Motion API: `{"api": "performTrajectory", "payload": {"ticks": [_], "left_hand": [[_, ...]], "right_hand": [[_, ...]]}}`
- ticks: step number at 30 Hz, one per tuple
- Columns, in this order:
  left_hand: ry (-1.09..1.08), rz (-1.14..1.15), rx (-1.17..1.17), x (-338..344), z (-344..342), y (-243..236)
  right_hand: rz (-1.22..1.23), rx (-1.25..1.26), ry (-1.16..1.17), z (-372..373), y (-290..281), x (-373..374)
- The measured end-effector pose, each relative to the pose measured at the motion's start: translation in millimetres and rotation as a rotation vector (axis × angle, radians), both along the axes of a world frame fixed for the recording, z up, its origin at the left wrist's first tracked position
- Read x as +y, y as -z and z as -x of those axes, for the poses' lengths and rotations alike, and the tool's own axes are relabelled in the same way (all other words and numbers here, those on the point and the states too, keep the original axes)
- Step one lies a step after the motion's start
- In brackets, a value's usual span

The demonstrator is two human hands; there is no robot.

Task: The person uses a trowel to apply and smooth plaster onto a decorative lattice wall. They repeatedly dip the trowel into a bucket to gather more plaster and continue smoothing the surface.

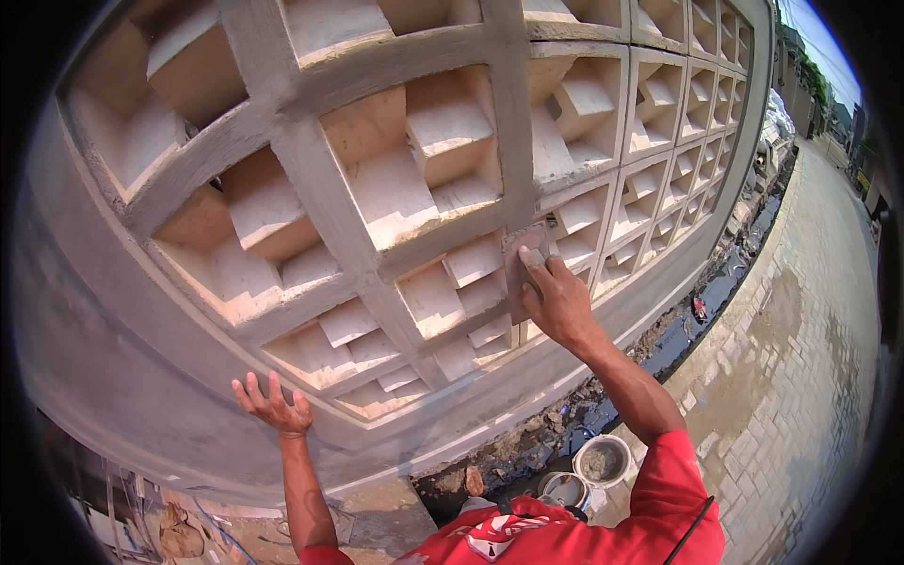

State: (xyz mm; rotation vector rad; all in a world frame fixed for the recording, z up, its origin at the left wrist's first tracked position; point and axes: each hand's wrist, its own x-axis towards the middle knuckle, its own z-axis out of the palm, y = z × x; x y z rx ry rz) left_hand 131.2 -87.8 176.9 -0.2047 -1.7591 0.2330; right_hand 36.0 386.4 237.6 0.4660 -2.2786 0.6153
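Note:
My right hand [556,297] grips a flat rectangular trowel [516,292], pressed on a grey mortar strip between the openings of a wall of pale geometric breeze blocks [381,184]. The thumb and fingers lie over the trowel's handle, which is partly hidden. Lower left, my left hand [273,403] has its fingers spread and holds nothing, at the smooth grey rendered border [169,377] below the blocks; whether it touches the surface I cannot tell for sure. Grey mortar bands frame the nearer blocks, while those to the right show narrower joints.
A drain ditch [659,344] with dark water and rubble runs along the wall's foot. A bucket of grey material [600,461] and another bucket [565,492] stand below me. A paved lane [791,348] stretches along the right, and white sacks [780,122] lie far along the wall.

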Motion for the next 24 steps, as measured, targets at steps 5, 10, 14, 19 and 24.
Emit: {"api": "performTrajectory", "payload": {"ticks": [5, 10, 14, 19, 24], "left_hand": [[-0.051, 0.015, 0.016, -1, 1, -2], [-0.090, 0.011, 0.022, -2, -3, -4], [-0.068, -0.001, 0.023, 5, 3, 1], [-0.067, 0.010, 0.030, 5, 6, -1], [-0.102, 0.014, 0.006, -3, -5, 0]], "right_hand": [[0.049, 0.166, -0.025, -9, -93, 10], [-0.039, 0.221, 0.042, 21, -165, -7], [-0.071, 0.168, -0.035, 20, -80, 2], [-0.064, 0.199, -0.078, -8, -96, 21], [0.008, 0.430, 0.024, 6, -237, 6]]}}
